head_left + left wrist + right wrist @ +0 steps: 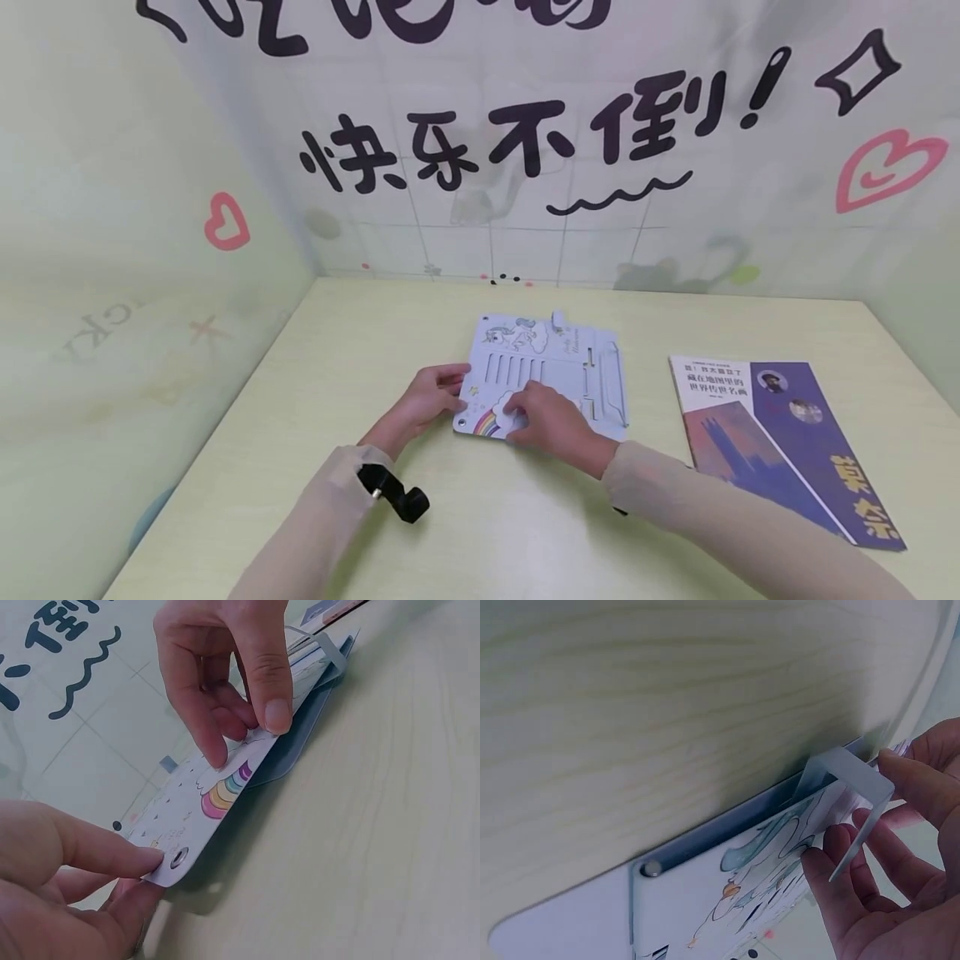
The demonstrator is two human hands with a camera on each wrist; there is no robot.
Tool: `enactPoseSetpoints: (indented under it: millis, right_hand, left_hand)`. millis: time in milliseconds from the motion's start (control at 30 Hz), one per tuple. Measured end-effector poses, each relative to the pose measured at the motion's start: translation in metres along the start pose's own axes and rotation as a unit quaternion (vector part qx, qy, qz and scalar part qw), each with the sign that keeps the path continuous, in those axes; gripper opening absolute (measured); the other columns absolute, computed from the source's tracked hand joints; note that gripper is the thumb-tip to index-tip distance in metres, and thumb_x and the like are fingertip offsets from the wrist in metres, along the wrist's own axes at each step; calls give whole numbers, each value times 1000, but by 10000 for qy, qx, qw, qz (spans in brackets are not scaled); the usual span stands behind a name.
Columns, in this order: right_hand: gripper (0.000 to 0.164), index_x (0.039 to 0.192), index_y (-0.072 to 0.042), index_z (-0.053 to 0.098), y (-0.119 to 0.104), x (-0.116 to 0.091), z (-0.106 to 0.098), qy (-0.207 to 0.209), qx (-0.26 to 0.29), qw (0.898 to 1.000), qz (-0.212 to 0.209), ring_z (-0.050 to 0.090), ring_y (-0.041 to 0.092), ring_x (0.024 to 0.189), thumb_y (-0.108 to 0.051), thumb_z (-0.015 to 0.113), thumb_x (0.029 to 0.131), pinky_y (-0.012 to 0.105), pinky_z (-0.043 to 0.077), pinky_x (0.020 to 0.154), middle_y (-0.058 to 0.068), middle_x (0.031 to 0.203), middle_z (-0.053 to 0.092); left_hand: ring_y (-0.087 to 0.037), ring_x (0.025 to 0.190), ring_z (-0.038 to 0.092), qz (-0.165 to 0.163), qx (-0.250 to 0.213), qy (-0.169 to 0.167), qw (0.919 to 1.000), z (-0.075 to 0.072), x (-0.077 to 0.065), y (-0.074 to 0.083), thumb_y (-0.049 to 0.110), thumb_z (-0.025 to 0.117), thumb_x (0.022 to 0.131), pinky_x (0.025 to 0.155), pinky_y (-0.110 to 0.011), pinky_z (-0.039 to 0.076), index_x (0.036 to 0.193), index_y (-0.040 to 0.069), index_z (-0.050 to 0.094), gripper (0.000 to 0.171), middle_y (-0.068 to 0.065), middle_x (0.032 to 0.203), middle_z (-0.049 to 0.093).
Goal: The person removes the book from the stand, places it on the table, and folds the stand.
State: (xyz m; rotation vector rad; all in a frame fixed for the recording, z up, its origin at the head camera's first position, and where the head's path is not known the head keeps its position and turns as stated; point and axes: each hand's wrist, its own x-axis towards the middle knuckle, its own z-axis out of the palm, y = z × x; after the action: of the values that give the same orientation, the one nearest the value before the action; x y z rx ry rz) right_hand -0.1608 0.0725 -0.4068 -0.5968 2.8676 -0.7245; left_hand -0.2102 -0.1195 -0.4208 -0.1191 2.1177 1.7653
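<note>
A white folding book stand (501,337), printed with a unicorn, a rainbow and clouds, lies on the table. Its left edge near a riveted corner is pinched between the thumb and fingers of my left hand (429,398). My right hand (553,423) holds the lower part by the rainbow and cloud, thumb at the near edge and bent fingertips on the printed face. Beside that hand, a bent white clip (855,776) sticks out from the edge. In the left wrist view, a grey panel (289,754) shows beneath the white one. The right palm hides part of the front.
A purple and white book (757,433) lies on the table (315,492) to the right of the stand. Behind it hangs a pale curtain (480,233) with black characters and pink hearts. A black wrist mount (397,493) juts from the left sleeve.
</note>
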Motion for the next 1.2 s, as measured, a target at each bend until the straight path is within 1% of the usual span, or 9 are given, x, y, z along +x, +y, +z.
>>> enactPoseSetpoints:
  millis: [167,233,367,500,633,700,900,1100,1200]
  right_hand:
    - [31,98,-8,69,1,-2,-2,-31,-36,9999,-144,47,12,70,-18,79,70,25,43,61,-1,81,54]
    - [30,98,-7,69,2,-4,-7,-50,119,9998,-129,49,13,72,-16,78,71,26,45,65,0,82,56]
    - [27,99,-5,69,8,-13,-23,-58,632,9978,171,53,15,79,-12,75,74,29,47,72,1,86,60]
    - [25,100,-2,67,27,-25,-42,169,961,9947,328,56,15,80,-11,73,77,30,49,73,4,89,62]
    - [23,99,1,66,54,-39,-57,484,971,9937,289,58,15,76,-9,71,79,29,51,68,4,85,63]
    - [23,99,2,65,67,-46,-61,618,922,9932,361,58,15,74,-8,70,79,28,51,65,3,81,63]
    - [23,98,3,65,94,-64,-61,734,946,9902,720,56,13,70,-7,70,79,26,48,60,0,77,61]
    - [17,95,2,67,105,-68,-56,581,1242,9880,704,57,14,72,-4,68,79,25,49,62,0,78,63]
    - [12,91,1,68,106,-68,-54,538,1241,9884,693,57,14,72,-3,68,80,25,49,62,1,78,64]
  left_hand:
    - [-29,110,49,35,25,22,10000,3,3,-4,-26,55,71,90,-33,47,128,-4,49,61,-20,119,48]
    - [-30,110,49,85,8,14,10000,4,3,-4,-27,55,70,90,-33,47,127,-4,49,62,-20,119,49]
    - [-30,110,49,131,14,45,9999,5,4,-6,-27,55,69,89,-31,47,127,-4,49,63,-20,119,49]
    - [-28,110,49,86,-43,151,9998,4,4,-8,-26,56,69,87,-30,48,127,-2,51,63,-19,119,50]
    - [-28,111,50,18,-178,226,9996,0,3,-12,-27,55,69,85,-30,49,127,-2,50,63,-20,120,50]
    - [-29,111,49,-5,-194,246,9995,-1,2,-13,-26,55,69,84,-30,50,127,-2,50,63,-20,121,50]
    - [-28,112,48,-40,-206,236,9995,-2,1,-14,-25,56,72,82,-29,51,128,-1,50,62,-19,122,49]
    - [-27,111,48,-23,-311,219,9993,-1,3,-13,-25,56,71,81,-29,51,128,0,50,63,-19,122,49]
    - [-28,111,49,-15,-316,207,9993,0,2,-12,-25,56,71,81,-29,51,128,-1,50,62,-19,123,49]
